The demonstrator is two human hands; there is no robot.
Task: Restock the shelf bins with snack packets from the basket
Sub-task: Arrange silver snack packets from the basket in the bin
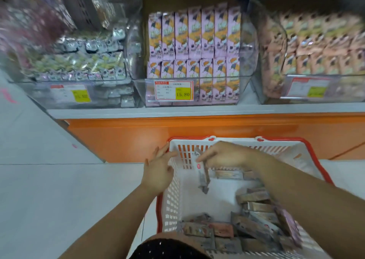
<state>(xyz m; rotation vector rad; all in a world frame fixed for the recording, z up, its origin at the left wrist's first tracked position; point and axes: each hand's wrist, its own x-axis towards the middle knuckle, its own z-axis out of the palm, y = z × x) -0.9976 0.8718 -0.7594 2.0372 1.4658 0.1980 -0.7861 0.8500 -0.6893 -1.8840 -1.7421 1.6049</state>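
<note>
The work looks partly done, and the step in hand is a pick. The right hand [223,156] pinches one slim packet [203,177] by its top end between thumb and fingertips. The packet hangs upright over the far left part of the basket [171,197], clear of the floor. The left hand [160,172] is spread and holds nothing, its fingers lying against the basket's far left corner, seemingly to steady it. Much of the basket's white floor shows bare in the middle. A good pile of packets [256,215] lies along its right and near sides, and a few more lie flat by its far wall, so plenty is left to carry over. Beyond the basket and above it, on the shelf [197,108], stand three clear bins. The middle bin [141,93], straight ahead of the basket, is packed with neat upright rows and seems nearly full. The left bin [39,93] and the right bin [335,75], up to either side of the basket, also look well stocked, though blur hides how much room they have. The held packet's print is too smeared to tell which bin it belongs in.
</note>
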